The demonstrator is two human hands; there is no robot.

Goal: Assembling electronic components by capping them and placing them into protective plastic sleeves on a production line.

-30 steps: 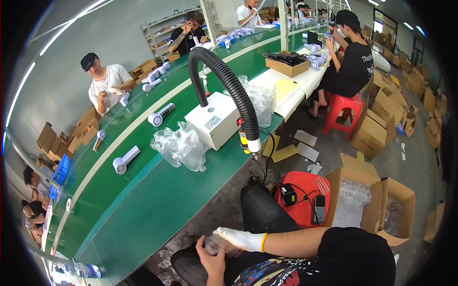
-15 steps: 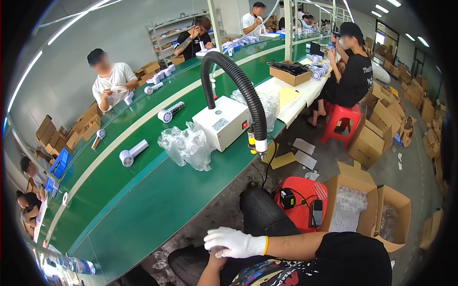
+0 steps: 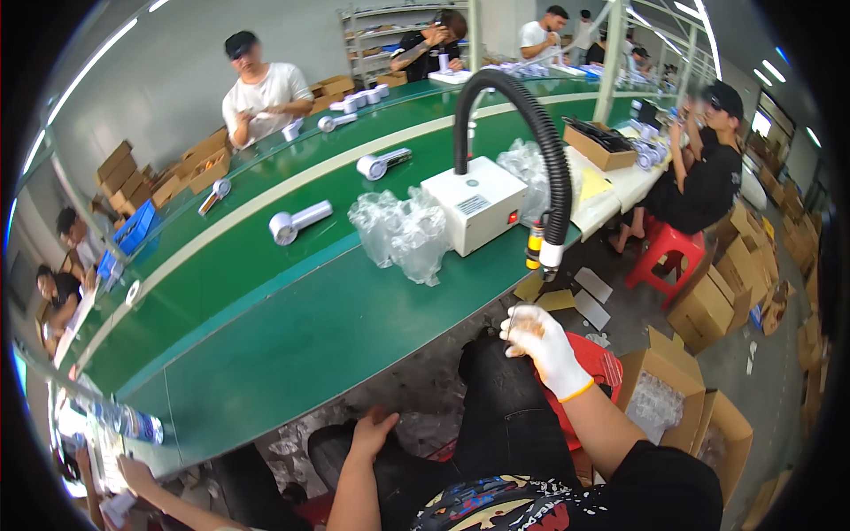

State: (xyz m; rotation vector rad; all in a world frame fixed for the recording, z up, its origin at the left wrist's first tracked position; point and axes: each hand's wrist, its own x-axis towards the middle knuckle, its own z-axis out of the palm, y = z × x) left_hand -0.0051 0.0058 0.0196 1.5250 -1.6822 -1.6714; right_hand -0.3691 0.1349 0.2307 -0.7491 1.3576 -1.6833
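My left hand [image 3: 374, 432], bare, is low over my dark trousers, in front of the green bench; its thumb stands apart from the fingers and it holds nothing I can see. A white work glove with a yellow cuff covers my right hand [image 3: 538, 343]. That hand is raised over my right leg, palm up, fingers loosely curled and apart, with a brownish patch at the palm. Just above it hangs the nozzle [image 3: 551, 257] of a black corrugated hose [image 3: 522, 93], which rises from a white box machine [image 3: 478, 208]. Neither hand touches the machine.
Crumpled clear plastic bags [image 3: 403, 232] flank the machine. White handheld devices with round heads [image 3: 301, 221] lie on the green conveyor [image 3: 239, 257]. A red stool [image 3: 595, 363] and open cartons [image 3: 660, 389] stand at my right. A bottle [image 3: 137, 425] and a co-worker's hand [image 3: 137, 473] are lower left.
My hands have come apart. The gloved right hand has moved up and right, turning palm up; the left has shifted left. The view has swung left, and a co-worker's arm has appeared lower left.
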